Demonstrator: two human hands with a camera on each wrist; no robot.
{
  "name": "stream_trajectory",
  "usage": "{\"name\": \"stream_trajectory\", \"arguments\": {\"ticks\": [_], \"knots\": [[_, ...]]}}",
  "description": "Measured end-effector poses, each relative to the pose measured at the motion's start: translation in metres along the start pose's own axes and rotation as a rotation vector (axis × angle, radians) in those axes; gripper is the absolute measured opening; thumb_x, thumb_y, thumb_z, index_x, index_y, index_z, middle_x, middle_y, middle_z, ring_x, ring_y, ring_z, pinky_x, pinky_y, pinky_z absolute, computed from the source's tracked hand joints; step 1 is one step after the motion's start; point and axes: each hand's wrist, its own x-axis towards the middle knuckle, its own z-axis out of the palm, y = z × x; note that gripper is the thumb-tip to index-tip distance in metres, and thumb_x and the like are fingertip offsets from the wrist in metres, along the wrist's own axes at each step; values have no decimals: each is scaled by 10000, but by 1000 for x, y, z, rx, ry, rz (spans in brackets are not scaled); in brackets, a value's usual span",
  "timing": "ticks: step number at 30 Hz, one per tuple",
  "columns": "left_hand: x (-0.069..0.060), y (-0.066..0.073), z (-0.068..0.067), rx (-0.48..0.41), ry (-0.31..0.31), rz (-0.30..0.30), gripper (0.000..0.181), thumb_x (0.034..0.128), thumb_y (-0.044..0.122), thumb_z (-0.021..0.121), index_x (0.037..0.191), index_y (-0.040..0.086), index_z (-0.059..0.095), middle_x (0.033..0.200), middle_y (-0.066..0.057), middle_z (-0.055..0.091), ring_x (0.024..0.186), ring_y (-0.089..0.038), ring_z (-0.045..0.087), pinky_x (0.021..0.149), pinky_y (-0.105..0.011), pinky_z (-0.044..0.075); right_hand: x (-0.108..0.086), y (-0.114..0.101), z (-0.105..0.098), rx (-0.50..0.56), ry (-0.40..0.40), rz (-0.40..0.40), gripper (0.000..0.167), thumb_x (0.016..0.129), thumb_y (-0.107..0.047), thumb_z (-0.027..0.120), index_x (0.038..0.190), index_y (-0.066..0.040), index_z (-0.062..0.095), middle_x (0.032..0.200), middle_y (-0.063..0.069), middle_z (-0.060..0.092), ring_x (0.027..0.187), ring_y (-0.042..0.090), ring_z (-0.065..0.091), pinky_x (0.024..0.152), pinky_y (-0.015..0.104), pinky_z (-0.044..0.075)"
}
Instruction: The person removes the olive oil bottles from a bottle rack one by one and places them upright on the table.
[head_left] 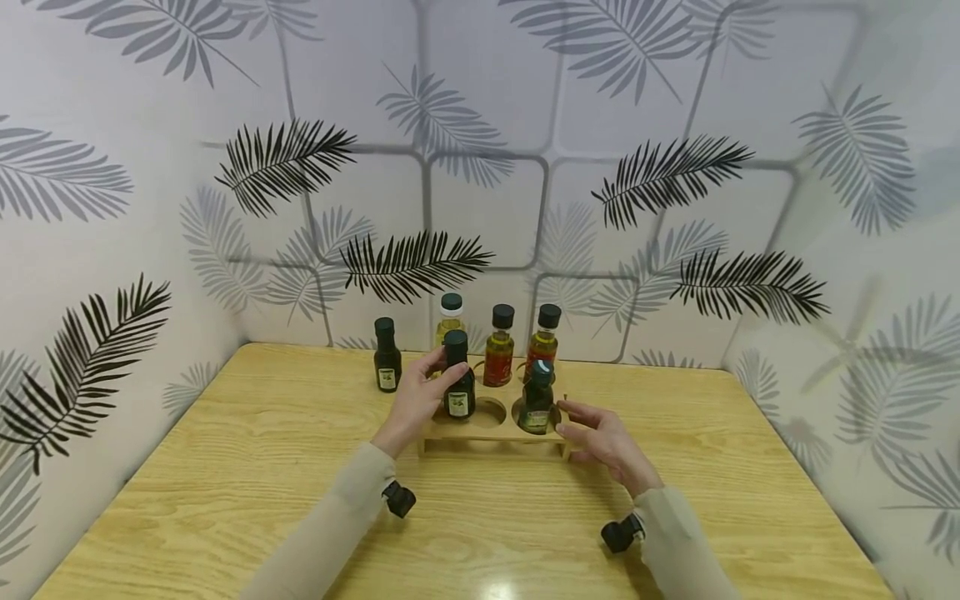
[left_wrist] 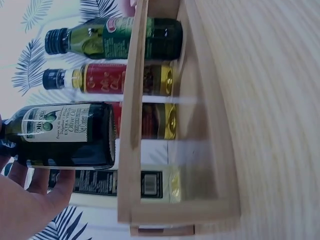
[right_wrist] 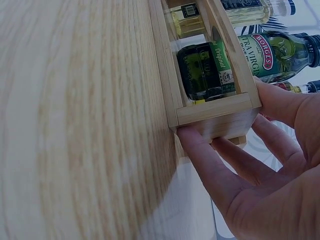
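To the left of the person's left hand (head_left: 420,392), a slim dark bottle (head_left: 386,358) stands upright on the wood-grain table (head_left: 300,450). The hand itself pinches the Olivoilà extra virgin olive oil bottle (head_left: 462,393) high up, thumb and fingers about the neck, its base just above the front left of the wooden bottle rack (head_left: 487,433). I'd guess that bottle is stiff, smooth glass, fairly heavy for its size if full, slippery should any oil coat it and breakable if knocked; the narrow neck looks a sure hold, the wider body a second choice. Beyond those fingers stands a yellow oil bottle (head_left: 450,319). Right of the hand and farther back come a red-labelled olive oil bottle (head_left: 498,358) and its twin (head_left: 542,343); nearer, a green Borges extra virgin olive oil bottle (head_left: 537,408) sits in the rack, just beside the right hand (head_left: 603,437). That hand's fingers are spread, touching the rack's right end; how firmly they press, I can't tell.
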Motion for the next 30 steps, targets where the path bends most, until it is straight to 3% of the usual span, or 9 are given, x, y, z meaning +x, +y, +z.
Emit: {"name": "stream_trajectory", "arguments": {"ticks": [5,14,23,30], "knots": [[3,-2,-11,50,4,30,373,933,342,680,1232,119,680,1148,-74,680,1109,-223,598,927,-430,514,2,2,0,0,9,4,548,967,-174,635,1481,-113,453,1553,265,304,1338,412,453,882,475,560],[3,-4,-32,102,29,59,370,922,321,698,1209,88,694,1153,-92,696,1120,-250,614,910,-454,531,0,2,0,-9,4,6,556,957,-193,654,1473,-109,465,1550,269,307,1332,417,457,889,481,556],[3,-7,-48,69,95,31,297,910,306,717,1106,82,723,1008,-61,695,896,-188,602,735,-309,484,2,4,0,-4,17,9,560,940,-206,676,1461,-127,487,1547,245,330,1308,379,492,851,427,578],[3,-10,-62,58,91,11,316,918,278,711,1164,80,701,1046,-117,687,887,-114,631,779,-276,538,2,2,0,-10,9,-5,548,957,-194,651,1470,-122,472,1543,254,332,1339,413,450,885,458,562]]}}
